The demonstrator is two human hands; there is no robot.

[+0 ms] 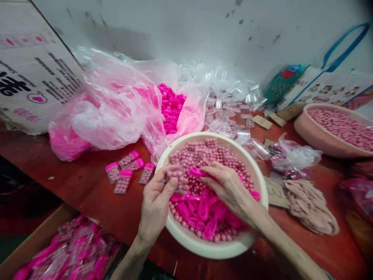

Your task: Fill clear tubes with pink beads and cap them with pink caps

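Note:
Over a white basin (pixel 260 182) of pink beads (pixel 217 151), my left hand (pixel 159 194) is closed around a clear plastic case (pixel 176 178) filled with beads. My right hand (pixel 225 182) pinches a bright pink cap (pixel 196 172) close to the case, the two apart by a small gap. Loose pink caps (pixel 204 208) lie in a heap on the beads at the near side of the basin. Left of the basin, several filled cases with pink caps (pixel 122 181) rest on the red table.
A plastic bag (pixel 116 112) of pink caps stands behind the basin, beside scattered empty clear cases (pixel 224 105). At right are a beige cloth (pixel 310 204) and a pink basin (pixel 303 128) of beads. Cartons stand at the left (pixel 32 77) and lower left (pixel 37 243), the lower one holding filled cases.

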